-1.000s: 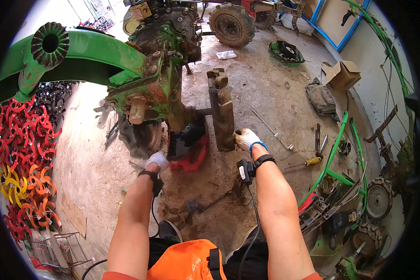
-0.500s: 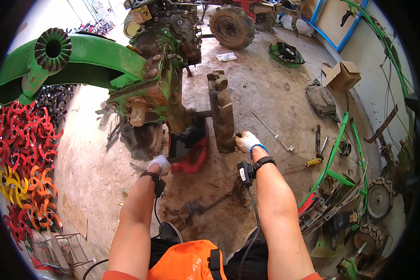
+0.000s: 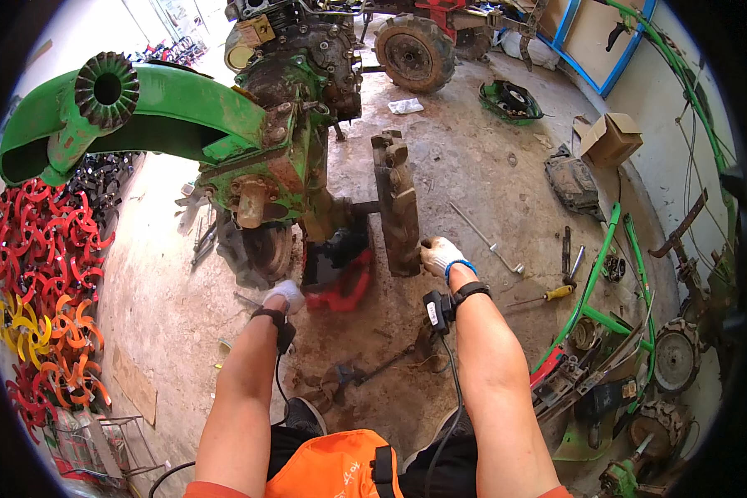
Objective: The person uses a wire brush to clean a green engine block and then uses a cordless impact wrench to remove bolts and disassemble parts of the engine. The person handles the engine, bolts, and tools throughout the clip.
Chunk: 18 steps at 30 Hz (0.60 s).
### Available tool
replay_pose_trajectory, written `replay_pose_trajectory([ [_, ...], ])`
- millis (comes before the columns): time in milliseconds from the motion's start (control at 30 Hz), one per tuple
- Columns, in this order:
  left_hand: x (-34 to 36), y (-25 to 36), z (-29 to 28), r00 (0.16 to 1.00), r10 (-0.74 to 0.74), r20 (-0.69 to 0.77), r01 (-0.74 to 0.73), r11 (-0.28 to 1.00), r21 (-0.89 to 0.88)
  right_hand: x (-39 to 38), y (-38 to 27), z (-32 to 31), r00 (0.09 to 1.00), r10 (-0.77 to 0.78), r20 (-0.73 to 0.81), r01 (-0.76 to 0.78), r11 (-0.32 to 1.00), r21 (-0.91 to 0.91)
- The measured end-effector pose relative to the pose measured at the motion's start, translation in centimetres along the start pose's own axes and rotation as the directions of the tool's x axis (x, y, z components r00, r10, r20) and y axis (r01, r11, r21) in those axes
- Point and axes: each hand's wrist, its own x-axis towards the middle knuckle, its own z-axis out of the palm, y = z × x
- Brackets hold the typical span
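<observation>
A green, dirt-stained walking-tractor body [image 3: 261, 158] stands in front of me, a broad curved green arm reaching left from it. My left hand [image 3: 285, 293], in a white glove, is low beside the dark left wheel [image 3: 257, 249]; its fingers are mostly hidden. My right hand [image 3: 442, 255], also gloved, has curled fingers against the outer side of the treaded right wheel [image 3: 397, 207]. Whether anything is inside its grasp is hidden. Between the wheels, under the body, a black pan-like part [image 3: 332, 261] sits with a red piece [image 3: 342, 286] at its near side.
Red, orange and yellow curved blades [image 3: 46, 249] are piled at left. A long-handled wrench [image 3: 481, 236], a yellow-handled screwdriver [image 3: 559, 292] and green bent handlebars [image 3: 585, 299] lie at right. Beyond are a cardboard box [image 3: 611, 139] and another wheel [image 3: 415, 54]. A dark metal part [image 3: 349, 372] lies near my feet.
The whole view has shifted slightly, with the machine and floor items a little lower and to the right. Both hands keep nearly the same places beside the wheels.
</observation>
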Motion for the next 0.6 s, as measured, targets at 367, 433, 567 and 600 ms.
replay_pose_trajectory([
  [367, -0.8, -0.9, 0.8, 0.982, 0.094, 0.161, -0.141, 0.941, 0.307, -0.1, 0.0, -0.2, 0.999, 0.014, 0.038, -0.016, 0.997, 0.069],
  [433, -0.4, -1.2, 2.0, 0.956, 0.222, 0.191, -0.279, 0.891, 0.359, 0.1, 0.0, -0.2, 0.999, -0.044, -0.008, 0.044, 0.997, -0.059],
  [567, 1.1, -1.1, 5.5, 0.872, 0.372, 0.319, -0.483, 0.760, 0.434, 0.1, 0.0, -0.4, 0.999, -0.031, 0.005, 0.031, 0.999, -0.040],
  [600, 0.8, -0.6, 6.6, 0.861, 0.406, 0.307, -0.505, 0.760, 0.409, 0.0, 0.0, -0.6, 1.000, -0.015, 0.017, 0.015, 1.000, -0.013],
])
